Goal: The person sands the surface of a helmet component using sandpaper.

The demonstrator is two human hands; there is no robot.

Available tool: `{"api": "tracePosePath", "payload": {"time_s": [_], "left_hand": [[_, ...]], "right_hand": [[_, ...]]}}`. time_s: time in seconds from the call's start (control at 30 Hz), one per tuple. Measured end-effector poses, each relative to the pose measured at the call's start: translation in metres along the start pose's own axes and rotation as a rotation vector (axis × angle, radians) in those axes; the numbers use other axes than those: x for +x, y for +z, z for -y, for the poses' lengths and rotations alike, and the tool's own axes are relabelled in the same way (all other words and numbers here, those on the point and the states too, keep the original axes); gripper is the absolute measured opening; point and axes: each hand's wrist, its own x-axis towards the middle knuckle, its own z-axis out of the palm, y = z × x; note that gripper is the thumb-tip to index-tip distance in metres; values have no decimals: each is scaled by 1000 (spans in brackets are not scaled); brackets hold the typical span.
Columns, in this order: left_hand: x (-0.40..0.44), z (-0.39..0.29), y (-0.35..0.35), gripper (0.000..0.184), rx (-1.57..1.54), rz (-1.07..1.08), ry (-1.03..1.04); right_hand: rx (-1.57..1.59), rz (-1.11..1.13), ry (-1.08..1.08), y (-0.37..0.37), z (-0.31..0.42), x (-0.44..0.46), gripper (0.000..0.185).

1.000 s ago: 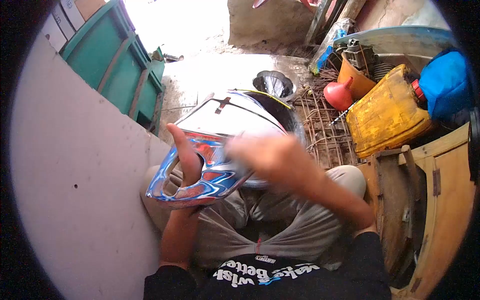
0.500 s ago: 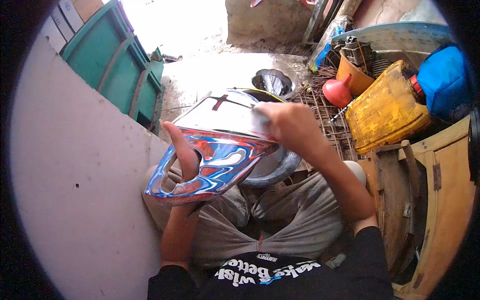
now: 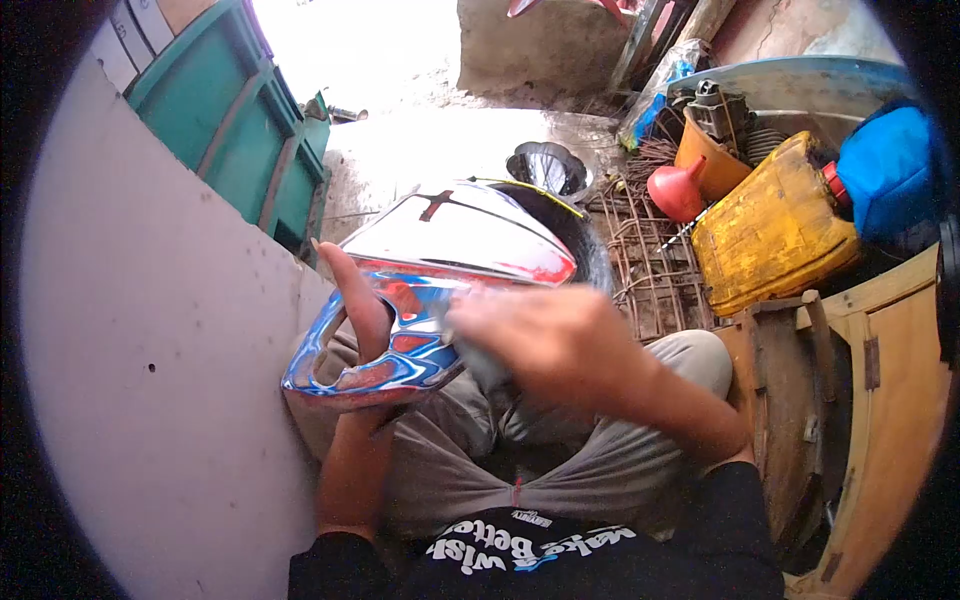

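A painted vehicle body panel [image 3: 450, 240] is held over my lap. Its upper face is white with a dark red cross-like mark, and its lower side shows swirled blue, red and white paint layers. My left hand [image 3: 362, 310] grips it from underneath, the thumb passing up through an opening in the panel. My right hand [image 3: 560, 340], blurred by motion, presses a dark grey piece of sandpaper [image 3: 482, 362] against the swirled lower side. The right fingertips and part of the sandpaper are smeared. Partly hidden behind the panel is a dark round basin [image 3: 597, 262].
A black scalloped bowl [image 3: 548, 170] stands beyond the panel. To the right are a metal grate [image 3: 655, 270], a red funnel [image 3: 677, 190], a yellow jerrycan [image 3: 775, 230] and a wooden frame [image 3: 900, 350]. A pale wall [image 3: 150, 300] flanks my left side.
My right hand has moved from the panel's white upper face down and left onto the swirled side, with the sandpaper. The left hand keeps its hold; the panel has tilted slightly.
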Motion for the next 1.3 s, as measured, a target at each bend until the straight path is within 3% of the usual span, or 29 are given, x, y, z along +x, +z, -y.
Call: {"api": "tracePosePath", "payload": {"time_s": [0.07, 0.1, 0.2, 0.27, 0.33, 0.4, 0.47, 0.53, 0.57, 0.7, 0.83, 0.87, 1.0, 1.07, 1.13, 1.2, 1.3], "left_hand": [[-3, -4, -2, 94, -161, 61, -57], [-6, -4, 9, 94, -65, -34, -14], [-3, -3, 19, 96, 105, -156, 54], [1, -1, -8, 98, 69, -52, 20], [0, 2, 2, 98, 26, -64, 29], [-3, 4, 7, 94, -76, -101, -5], [1, 6, -1, 94, -49, -40, 18], [4, 6, -6, 96, -26, -14, 33], [3, 4, -7, 98, -3, -12, 22], [-1, 7, 2, 94, -13, -77, 29], [5, 10, -4, 99, 139, -126, 108], [6, 11, -5, 97, 127, -99, 100], [2, 16, -4, 93, 118, -87, 128], [3, 14, -2, 97, 199, -105, 135], [3, 14, 0, 97, 216, -88, 130], [0, 11, 3, 95, 154, -68, 74], [-7, 8, 15, 92, 114, -105, 36]], "right_hand": [[-110, 33, 115, 4, -39, -1, 17], [-179, 171, 228, -2, -53, 2, 16], [-116, 209, 152, 1, -25, -6, 26], [-16, 50, -76, -10, 13, 0, 27], [-60, 168, 70, -9, -12, 0, 27], [-126, 274, 348, -6, -50, 3, 25], [-104, 286, 257, -8, -37, 1, 25], [24, 12, -22, 2, 8, -5, 23], [26, -13, -87, -5, 21, 1, 23], [-157, 332, 357, -8, -46, 7, 22], [-33, 39, -91, 4, 7, 1, 26], [-42, 65, -129, -4, 13, 6, 29], [-63, 259, 319, 4, -58, 10, 33], [-49, 256, 214, 6, -40, 8, 32], [103, 17, -92, 15, -5, -2, 32], [95, 37, -57, 7, -5, 4, 31], [-65, 238, 318, 9, -52, 15, 29]]}}
